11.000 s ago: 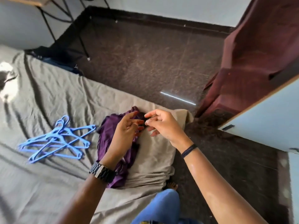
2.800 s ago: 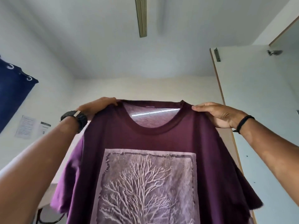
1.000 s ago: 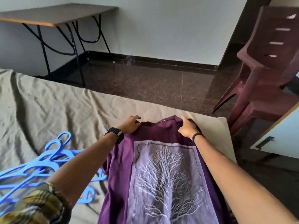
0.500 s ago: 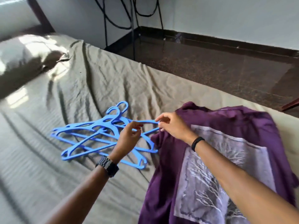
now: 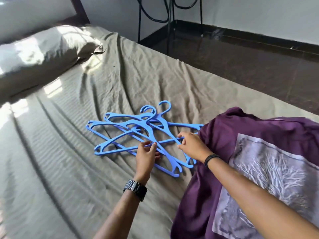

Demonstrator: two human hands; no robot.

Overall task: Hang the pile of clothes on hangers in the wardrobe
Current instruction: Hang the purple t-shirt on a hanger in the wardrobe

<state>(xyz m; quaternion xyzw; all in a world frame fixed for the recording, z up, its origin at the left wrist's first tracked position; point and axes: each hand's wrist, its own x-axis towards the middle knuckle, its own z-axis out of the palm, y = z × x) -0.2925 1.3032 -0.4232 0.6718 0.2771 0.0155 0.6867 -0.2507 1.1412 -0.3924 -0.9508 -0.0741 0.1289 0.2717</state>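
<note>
1. Scene: A tangled stack of blue hangers [image 5: 143, 133] lies on the bed [image 5: 69, 152], on a wrinkled grey-brown sheet. A purple T-shirt [image 5: 250, 161] with a pale tree print lies spread face-up just beside the stack on the right; its edge overlaps the ends of the nearest hangers.
2. Left hand [image 5: 145, 156]: The thumb and fingers [image 5: 152, 145] pinch the straight lower bar of one hanger near its middle. The other fingers are curled under; how far they bear on the bar cannot be told.
3. Right hand [image 5: 191, 145]: The fingers curl round the same bar further to the right, close to the shirt's edge.
4. Step in hand: Judged from the grip, one hanger is being separated from the stack for the shirt. No garment is on a hanger yet, and the wardrobe is not in view.
5. Next move: The hanger has to come free of the others, whose arms and hooks cross it. A lift along the bar with a slight twist is likely to clear the hooks.
6. Then: The hanger has to pass through the shirt's neck opening, which lies at the far end of the shirt.
7. Risk: Neighbouring hangers may snag and lift with it.
</note>
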